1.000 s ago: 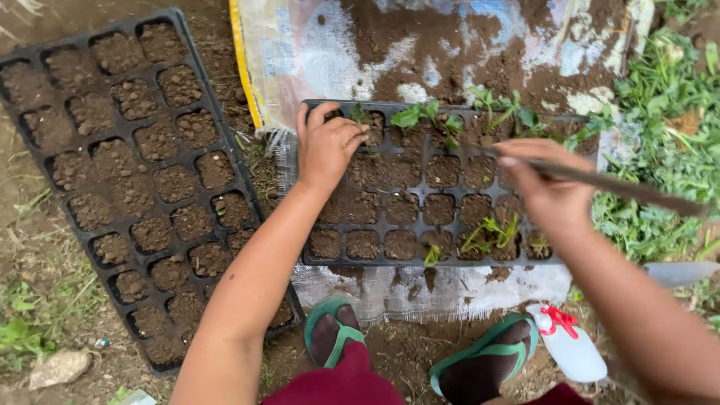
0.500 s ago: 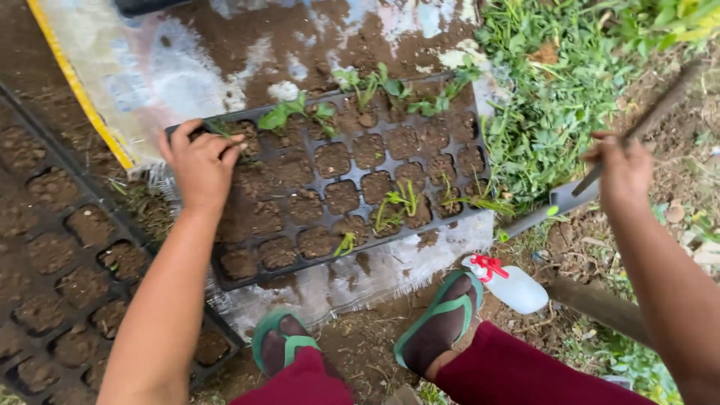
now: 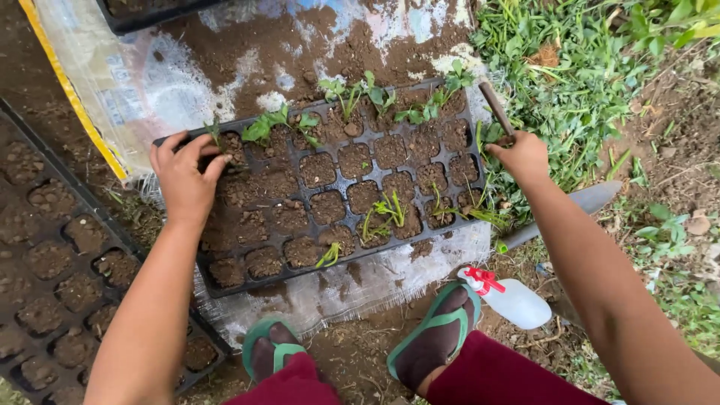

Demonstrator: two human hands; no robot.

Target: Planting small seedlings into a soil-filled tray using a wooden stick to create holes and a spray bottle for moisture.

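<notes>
- We see a black seedling tray (image 3: pixel 341 196) lying on a soil-strewn plastic sheet (image 3: pixel 150 82) on the ground, just ahead of our feet in green sandals (image 3: pixel 435 330).
- Our left hand (image 3: pixel 184 176) rests on the tray's far left corner, fingers curled onto the rim beside a small seedling (image 3: pixel 214 133).
- Our right hand (image 3: pixel 525 157) is closed around a thin stick (image 3: pixel 495 109) at the tray's right edge.
- A second soil-filled tray (image 3: pixel 56 259) sits to the left; a spray bottle (image 3: pixel 510 298) lies near our right foot, grass (image 3: pixel 570 67) beyond.

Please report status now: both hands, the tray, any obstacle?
Left hand pressing soil at seedling tray corner. Right hand gripping stick. Spray bottle beside foot.
</notes>
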